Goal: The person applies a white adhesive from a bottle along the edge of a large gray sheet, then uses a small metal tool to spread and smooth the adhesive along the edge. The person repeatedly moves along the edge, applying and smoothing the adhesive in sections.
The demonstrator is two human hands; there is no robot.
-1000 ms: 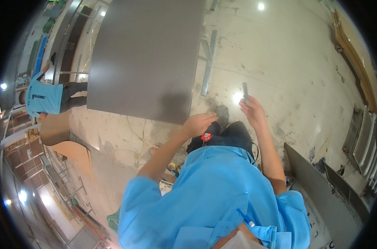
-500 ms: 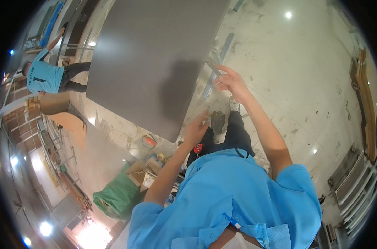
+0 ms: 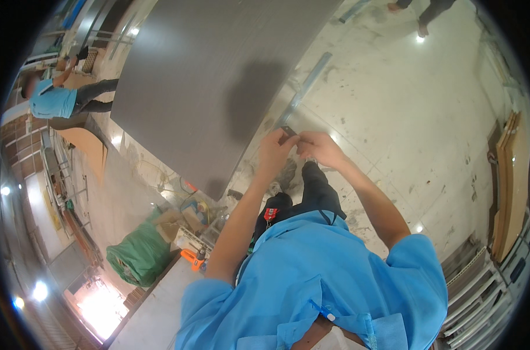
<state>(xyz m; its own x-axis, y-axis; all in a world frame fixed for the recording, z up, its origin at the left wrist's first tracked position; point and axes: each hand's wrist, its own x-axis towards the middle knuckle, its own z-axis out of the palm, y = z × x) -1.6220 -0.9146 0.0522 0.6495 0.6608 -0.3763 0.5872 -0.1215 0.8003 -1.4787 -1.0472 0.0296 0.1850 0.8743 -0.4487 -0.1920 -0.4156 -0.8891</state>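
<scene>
A large grey panel [image 3: 218, 76] lies on the pale floor [image 3: 405, 116], a metal strip [image 3: 306, 87] along its right edge; a green sack [image 3: 139, 256] lies near its lower corner. Since earlier, both hands have met. Left hand [image 3: 274, 153] and right hand [image 3: 318, 149], arms outstretched, pinch a small dark piece [image 3: 288, 132] with closed fingers.

Person, one: wore a bright blue short-sleeved shirt [image 3: 311, 280] with a collar; sleeves ended above the elbows, forearms bare. Dark trousers [image 3: 311, 195]. A small red tag [image 3: 269, 214] hung at the waist. A pen [image 3: 322, 312] was clipped at the shirt's chest. Both hands were ungloved.
</scene>
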